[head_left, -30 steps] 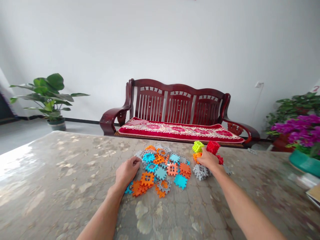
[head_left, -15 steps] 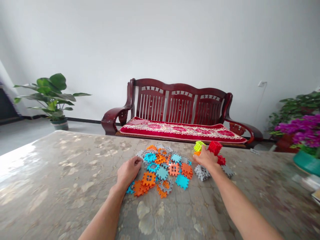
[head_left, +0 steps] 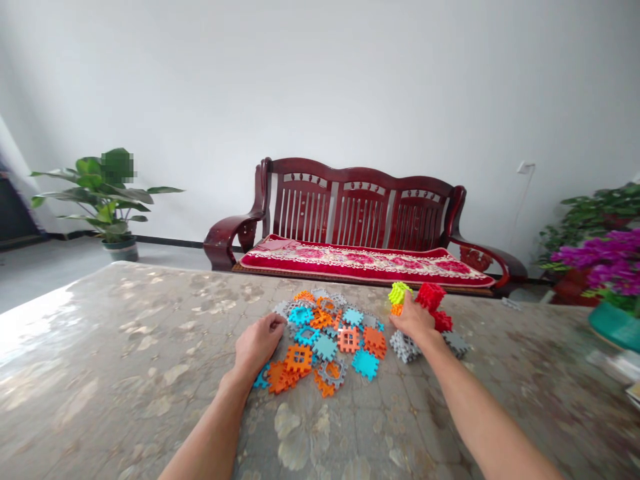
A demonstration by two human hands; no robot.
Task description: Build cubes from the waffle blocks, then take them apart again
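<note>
My left hand [head_left: 260,340] rests on the table with its fingers curled in, at the left edge of a loose pile of toothed plastic building tiles. Nothing shows inside it. The pile has an orange window tile [head_left: 299,359], a blue tile [head_left: 365,364] and a grey tile [head_left: 333,372]. My right hand [head_left: 417,321] is at the stacked tiles on the right, thumb and forefinger on either side of an orange tile stack [head_left: 397,310]. A yellow-green stack [head_left: 399,293] stands just beyond the fingers. A red stack [head_left: 431,295] and a grey stack [head_left: 404,347] flank the hand.
The patterned tablecloth [head_left: 150,373] covers the table. Behind it stands a dark red wooden bench [head_left: 360,207] with a red floral cover. A potted plant [head_left: 120,200] is on the left floor. Purple flowers [head_left: 605,263] in a teal pot [head_left: 613,327] stand at right.
Almost nothing differs. The view has shifted very slightly, and my right hand stays by the orange and yellow-green stacks. My left hand has not moved.
</note>
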